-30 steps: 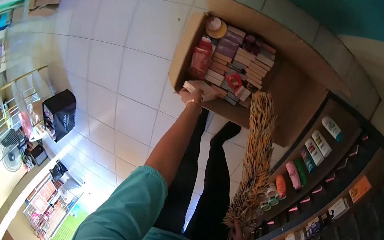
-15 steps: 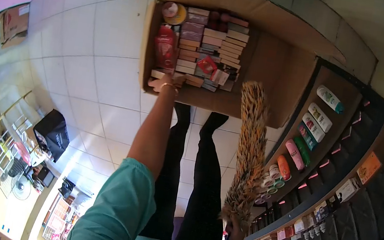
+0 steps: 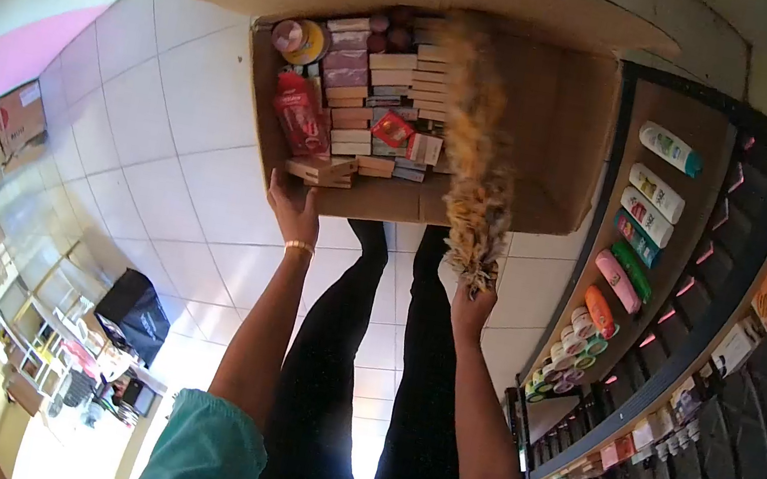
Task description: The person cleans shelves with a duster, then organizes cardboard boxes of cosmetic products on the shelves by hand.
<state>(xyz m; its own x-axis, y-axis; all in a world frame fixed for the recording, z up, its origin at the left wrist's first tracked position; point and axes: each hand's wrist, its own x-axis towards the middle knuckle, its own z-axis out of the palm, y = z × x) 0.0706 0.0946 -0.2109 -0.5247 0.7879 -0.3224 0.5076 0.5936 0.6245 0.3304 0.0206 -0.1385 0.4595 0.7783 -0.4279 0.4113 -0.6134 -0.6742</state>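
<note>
My right hand (image 3: 472,312) grips the lower end of a brown feather duster (image 3: 484,155). Its feathers reach over the middle of a large open cardboard box (image 3: 560,97), and their tip is blurred by motion. At the box's near left corner is my left hand (image 3: 294,216), fingers apart against the outer wall, holding nothing that I can see. Just beyond its fingertips lie some small flat cartons (image 3: 322,169). Inside the box's left side are a red pouch (image 3: 301,114), round tubs (image 3: 307,42), stacked small cartons (image 3: 392,68) and a small red packet (image 3: 392,127).
On the right stands a dark shelf rack (image 3: 591,274) with a row of bottles (image 3: 656,192) and several small rolls or jars (image 3: 573,347). A black bag (image 3: 133,314) sits on the tiled floor (image 3: 191,177) at left. My legs stand close to the box.
My left hand has drawn back from the small cartons to the box's near edge. My right hand has moved up and forward, and the feather duster has swung left over the box.
</note>
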